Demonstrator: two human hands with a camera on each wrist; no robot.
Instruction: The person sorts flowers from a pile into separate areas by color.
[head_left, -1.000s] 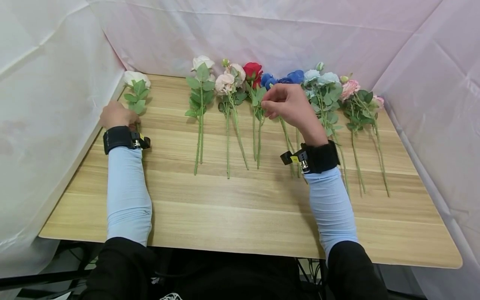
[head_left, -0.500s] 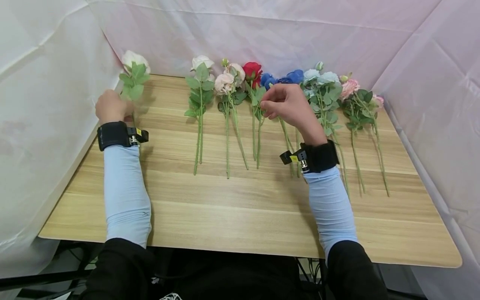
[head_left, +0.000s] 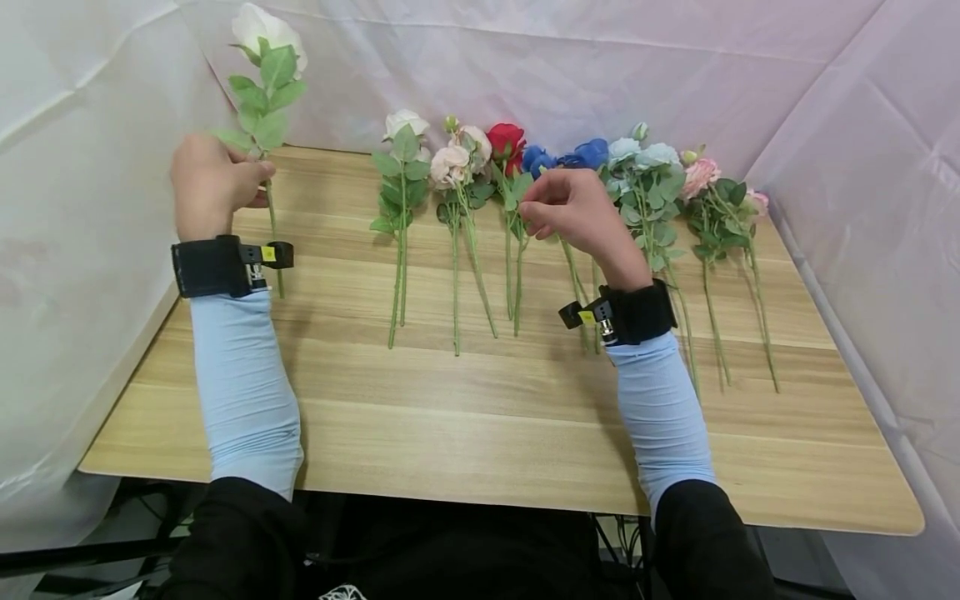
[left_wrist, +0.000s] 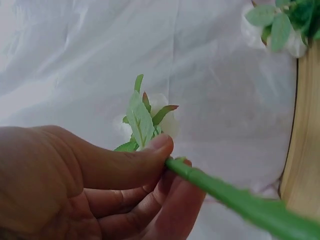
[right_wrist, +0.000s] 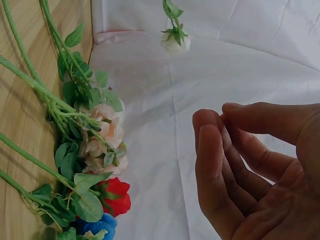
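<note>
1. White sheeting walls in a wooden table (head_left: 480,433) on three sides, and both hands work over its far half.
2. Held upright off the table at its left edge, the white rose (head_left: 267,33) stands above the left hand (head_left: 206,183), with its bloom against the sheet. Thumb and curled fingers pinch its green stem (left_wrist: 225,192) just below the leaves.
3. The right hand (head_left: 573,212) hovers above the row of flowers, fingers loosely curled with the tips drawn toward the thumb; the wrist view shows nothing between them.
4. Just beyond the right hand's fingertips lie the red rose (head_left: 505,140) and the blue flowers (head_left: 581,154). Between the two hands lie a white stem (head_left: 405,133) and a cream-pink spray (head_left: 459,158). To the right of the right hand lie pale blue blooms (head_left: 645,158) and pink ones (head_left: 705,177).
5. Judging by this, the step in hand is lifting one stem clear of the row; any next move needs a steady pinch so that the stem does not swivel.
6. No vase, box or other container shows.
</note>
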